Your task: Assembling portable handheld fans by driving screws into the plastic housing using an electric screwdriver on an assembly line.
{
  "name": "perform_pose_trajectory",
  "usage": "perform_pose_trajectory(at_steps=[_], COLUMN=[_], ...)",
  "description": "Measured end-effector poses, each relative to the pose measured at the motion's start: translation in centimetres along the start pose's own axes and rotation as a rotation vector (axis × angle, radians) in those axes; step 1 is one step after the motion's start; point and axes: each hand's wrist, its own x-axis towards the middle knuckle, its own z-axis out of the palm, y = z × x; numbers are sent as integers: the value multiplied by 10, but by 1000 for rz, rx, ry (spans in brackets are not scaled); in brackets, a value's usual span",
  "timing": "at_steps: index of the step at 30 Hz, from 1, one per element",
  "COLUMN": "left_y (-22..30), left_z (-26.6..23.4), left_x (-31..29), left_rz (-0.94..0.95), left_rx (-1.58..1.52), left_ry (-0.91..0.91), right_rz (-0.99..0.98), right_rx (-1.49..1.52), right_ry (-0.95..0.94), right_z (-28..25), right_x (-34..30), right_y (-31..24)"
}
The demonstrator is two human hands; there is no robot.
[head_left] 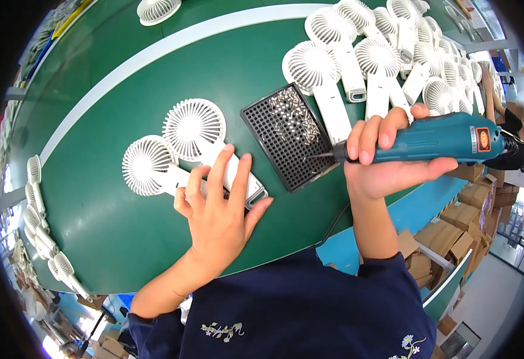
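My left hand [217, 209] presses on a white handheld fan [194, 128] that lies on the green table. Its fingers rest across the handle, with the thumb at the handle's end. Another white fan [149, 164] lies close beside it, its handle partly hidden under that hand. In my right hand [382, 177] is a teal electric screwdriver [438, 139], held sideways with its bit pointing left. The bit's tip is over the lower right part of a black perforated tray [274, 146]. Small silvery screws [294, 112] are heaped toward the tray's far right side.
Many white fans [377, 57] crowd the far right of the green table [112, 239]. Several more fans [39, 227] line its left edge, and one fan [157, 9] lies at the far side. A person [516, 128] is at the right. Cardboard boxes [444, 224] stand below.
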Motion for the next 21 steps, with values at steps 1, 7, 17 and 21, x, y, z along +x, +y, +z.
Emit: perform_pose_trajectory(at_steps=[1,7,17,21], left_y=[1,-8,-16,-10], left_z=[0,-5,-6,4], left_x=[0,11,21,10], left_rz=[-1,-2,238,269], left_rx=[-34,-237,-800,-948], left_ry=[0,17,164,164], right_rz=[4,20,43,42], right_rx=[-41,-10,191,134], right_ry=[35,102,-137,-83], right_z=[-2,8,48,55], right_x=[-1,-1,-31,-37], right_y=[1,7,-6,-2])
